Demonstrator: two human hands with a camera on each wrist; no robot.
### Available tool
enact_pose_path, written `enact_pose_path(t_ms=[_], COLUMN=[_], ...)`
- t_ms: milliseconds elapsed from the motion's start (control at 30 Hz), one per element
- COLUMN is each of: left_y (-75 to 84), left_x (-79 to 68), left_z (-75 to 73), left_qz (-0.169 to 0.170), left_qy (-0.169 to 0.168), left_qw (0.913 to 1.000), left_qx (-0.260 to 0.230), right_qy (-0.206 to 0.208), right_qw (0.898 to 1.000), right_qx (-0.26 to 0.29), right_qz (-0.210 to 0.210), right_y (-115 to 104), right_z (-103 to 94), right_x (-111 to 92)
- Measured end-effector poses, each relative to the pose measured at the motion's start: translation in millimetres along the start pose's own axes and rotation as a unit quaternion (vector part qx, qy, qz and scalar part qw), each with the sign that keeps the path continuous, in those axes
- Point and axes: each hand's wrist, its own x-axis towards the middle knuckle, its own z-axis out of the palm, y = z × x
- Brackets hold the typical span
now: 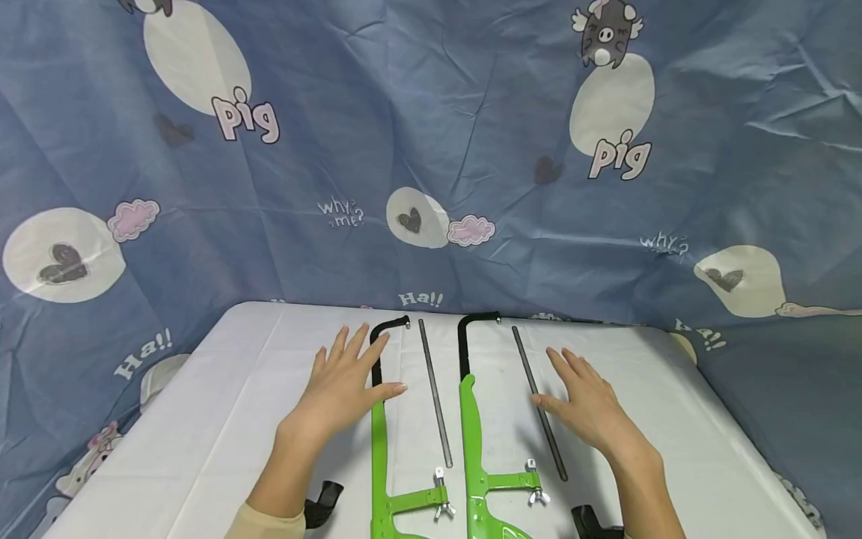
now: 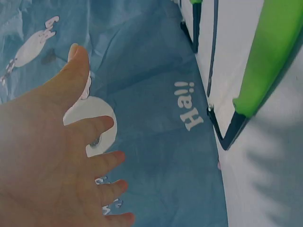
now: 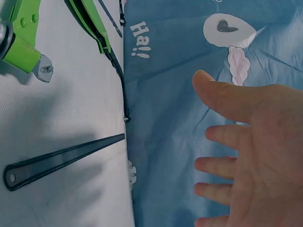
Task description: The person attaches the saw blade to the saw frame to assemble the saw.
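Note:
Two green hacksaw frames with black front ends lie side by side on the white table. My left hand (image 1: 340,389), fingers spread, hovers over the left hacksaw frame (image 1: 380,457) and holds nothing. To that frame's right is a grey saw blade (image 1: 435,397). The right hacksaw frame (image 1: 473,434) lies near the middle, with a wing nut (image 1: 539,496) at its crossbar. My right hand (image 1: 589,404), also spread and holding nothing, is above the table beside a second saw blade (image 1: 548,427). In the right wrist view this blade (image 3: 66,158) shows a hole at its near end.
Behind the white table (image 1: 236,389) hangs a blue cloth (image 1: 431,150) printed with pigs and lettering. Another wing nut (image 1: 444,510) sits on the left frame's crossbar. A black strap piece (image 1: 323,505) shows by the left wrist, another (image 1: 592,522) by the right wrist.

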Motion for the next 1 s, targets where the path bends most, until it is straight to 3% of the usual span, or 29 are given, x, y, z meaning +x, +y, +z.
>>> enact_pose_path(t_ms=[233, 567, 1000], left_y=[12.8, 26.0, 44.6], left_x=[1.0, -1.1, 1.5], left_z=[5.8, 15.4, 28.3], left_qz=[0.021, 0.043, 0.090], left_qy=[-0.016, -0.044, -0.082], left_qw=[0.9996, 0.9981, 0.9922], left_qx=[-0.001, -0.005, -0.027], right_qy=[-0.046, -0.075, -0.078], right_qw=[0.998, 0.995, 0.995], right_qx=[0.009, 0.028, 0.020], right_qz=[0.030, 0.056, 0.064], right_y=[1.1, 3.1, 7.2], right_z=[-2.2, -0.8, -0.6], right_x=[-1.1, -0.8, 0.1])
